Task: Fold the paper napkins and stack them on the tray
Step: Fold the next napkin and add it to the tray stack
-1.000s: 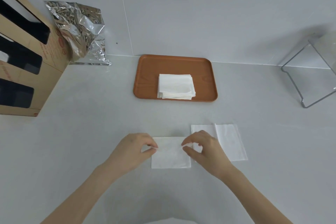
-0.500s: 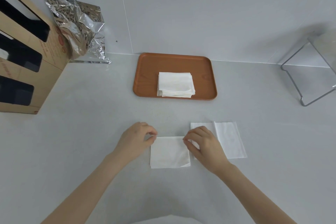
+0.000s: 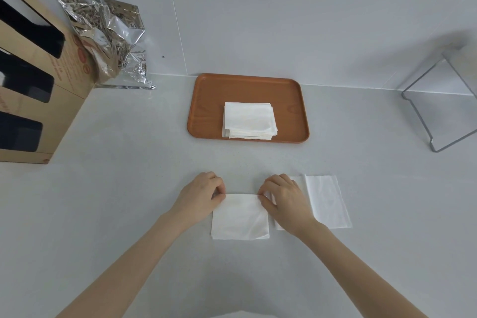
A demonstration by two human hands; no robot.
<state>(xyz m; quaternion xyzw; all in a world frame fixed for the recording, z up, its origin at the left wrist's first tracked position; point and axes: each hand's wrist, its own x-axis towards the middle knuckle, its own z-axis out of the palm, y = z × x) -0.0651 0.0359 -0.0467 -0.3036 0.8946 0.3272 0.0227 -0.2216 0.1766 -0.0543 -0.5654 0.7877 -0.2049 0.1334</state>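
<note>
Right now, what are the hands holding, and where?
Both hold the folded napkin on the counter: left hand pinches its far left corner, right hand its far right corner.

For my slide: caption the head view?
Both hands pinch a folded napkin before the tray.

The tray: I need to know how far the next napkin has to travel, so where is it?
In the head view the orange tray sits at the counter's back centre against the wall, straight beyond both hands, holding the folded napkin stack.
</note>
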